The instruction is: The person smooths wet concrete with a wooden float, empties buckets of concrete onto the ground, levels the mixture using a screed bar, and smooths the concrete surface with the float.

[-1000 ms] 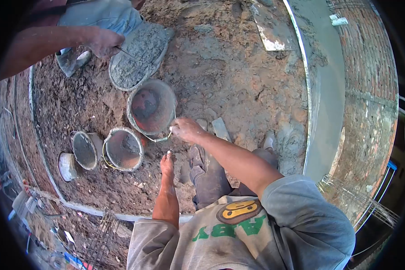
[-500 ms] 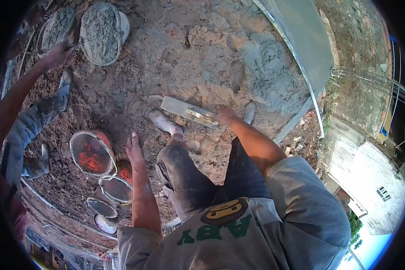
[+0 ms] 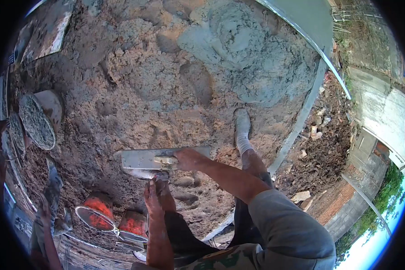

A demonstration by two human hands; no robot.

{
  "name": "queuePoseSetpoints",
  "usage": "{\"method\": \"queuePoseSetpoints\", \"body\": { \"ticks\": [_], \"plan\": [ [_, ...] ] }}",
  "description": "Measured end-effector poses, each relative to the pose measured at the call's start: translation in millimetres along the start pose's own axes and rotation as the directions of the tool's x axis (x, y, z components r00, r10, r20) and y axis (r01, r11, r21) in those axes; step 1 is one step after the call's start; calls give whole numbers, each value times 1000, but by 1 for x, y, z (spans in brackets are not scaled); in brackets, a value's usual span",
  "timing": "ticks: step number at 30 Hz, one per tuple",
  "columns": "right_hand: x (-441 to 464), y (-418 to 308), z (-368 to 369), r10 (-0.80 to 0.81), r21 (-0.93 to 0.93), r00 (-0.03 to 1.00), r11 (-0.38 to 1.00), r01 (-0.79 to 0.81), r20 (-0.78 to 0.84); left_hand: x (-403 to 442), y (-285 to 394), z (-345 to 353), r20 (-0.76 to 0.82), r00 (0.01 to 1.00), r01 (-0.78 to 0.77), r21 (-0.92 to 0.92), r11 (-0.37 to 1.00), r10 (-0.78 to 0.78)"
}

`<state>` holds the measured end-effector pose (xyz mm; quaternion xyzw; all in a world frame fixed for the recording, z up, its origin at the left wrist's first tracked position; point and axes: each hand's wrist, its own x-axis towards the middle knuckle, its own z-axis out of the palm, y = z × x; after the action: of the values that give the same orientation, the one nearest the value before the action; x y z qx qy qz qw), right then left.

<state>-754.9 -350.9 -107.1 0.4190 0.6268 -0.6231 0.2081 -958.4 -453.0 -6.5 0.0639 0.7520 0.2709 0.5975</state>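
Note:
My right hand [image 3: 190, 159] grips the handle of a long, flat plastering float [image 3: 137, 158], which I hold level in front of my shins. Its blade spans from left of my left boot to past my hand. My left hand [image 3: 153, 198] is beside my left shin, fingers stretched out and holding nothing. Under and ahead of me spreads rough, footprinted ground, with a patch of wet grey concrete [image 3: 274, 74] ahead to the right. My right boot [image 3: 242, 123] stands just short of that patch.
Concrete-filled buckets [image 3: 37, 121] stand at the left near a co-worker's arm and legs. Red-stained buckets [image 3: 99, 211] lie close to my left arm. A straight edging strip [image 3: 297, 126] borders the ground at right, with rubble [image 3: 324, 144] beyond. A smooth slab [image 3: 303, 20] lies at upper right.
My view has swung rightward, so the buckets and co-worker appear further left and lower. The float has turned from slanted to nearly level across my view, still in my right hand.

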Motion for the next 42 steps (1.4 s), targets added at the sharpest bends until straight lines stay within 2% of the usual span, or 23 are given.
{"method": "queuePoseSetpoints", "body": {
  "ticks": [1, 3, 5, 7, 9, 11, 15, 19, 22, 25, 26, 29, 31, 32, 33, 34, 35, 37, 39, 41, 42],
  "plan": [
    [-24, 3, -23, -19, -7, 999, 1000, 19, -33, 3, 20, 9, 18, 997, 69, -15, 998, -69],
    [-78, 14, -78, -71, -29, 992, 997, 68, -100, 8, 56, 38, 36, 999, 25, 7, 1000, -25],
    [-124, 33, -139, -31, 9, 973, 999, 35, -228, 13, 86, 65, 37, 999, -7, 40, 999, 5],
    [-149, 56, -201, 105, 69, 941, 994, -87, -320, 21, 114, 113, 72, 994, -88, 49, 995, 84],
    [-165, 87, -255, 200, 72, 859, 979, -188, -471, 28, 129, 169, 122, 985, -134, 76, 988, 124],
    [-139, 161, -281, 169, -54, 659, 951, -304, -733, 34, 131, 225, 167, 976, -158, 117, 981, 137],
    [-141, 245, -360, 270, 17, 683, 935, -353, -679, 33, 129, 327, 299, 939, -241, 228, 943, 167],
    [-163, 282, -396, 328, 81, 690, 927, -365, -645, -11, 183, 400, 374, 908, -367, 499, 785, 187],
    [-170, 306, -392, 440, 259, 616, 895, -364, -653, -16, 208, 404, 379, 897, -415, 543, 730, 228],
    [-160, 306, -374, 608, 504, 466, 794, -341, -643, -14, 242, 394, 341, 883, -468, 616, 633, 322],
    [-151, 303, -370, 609, 525, 473, 792, -312, -637, -10, 256, 395, 338, 873, -487, 632, 603, 351],
    [-146, 284, -366, 629, 611, 507, 757, -230, -589, 21, 294, 394, 251, 913, -408, 584, 702, 321],
    [-163, 272, -363, 636, 604, 490, 758, -247, -597, 50, 326, 407, 239, 911, -412, 554, 723, 336],
    [-156, 292, -348, 627, 655, 542, 736, -175, -560, 63, 338, 417, 236, 903, -429, 549, 717, 359],
    [-171, 296, -337, 600, 589, 519, 780, -212, -609, 96, 340, 423, 284, 880, -468, 391, 792, 380],
    [-172, 311, -318, 612, 598, 490, 774, -207, -622, 104, 362, 440, 273, 919, -381, 443, 811, 283],
    [-193, 296, -318, 534, 519, 395, 841, -155, -747, 154, 359, 445, 305, 906, -398, 377, 836, 294],
    [-187, 330, -293, 524, 500, 359, 850, -165, -772, 217, 387, 470, 298, 924, -365, 500, 785, 240],
    [-193, 343, -280, 549, 491, 354, 836, -244, -758, 310, 405, 480, 209, 932, -364, 549, 752, 298],
    [-186, 357, -283, 570, 483, 345, 819, -310, -746, 356, 439, 505, 23, 944, -287, 548, 786, 329],
    [-185, 363, -287, 491, 391, 346, 863, -321, -800, 369, 454, 519, 40, 907, -340, 656, 674, 419]
  ]
}}
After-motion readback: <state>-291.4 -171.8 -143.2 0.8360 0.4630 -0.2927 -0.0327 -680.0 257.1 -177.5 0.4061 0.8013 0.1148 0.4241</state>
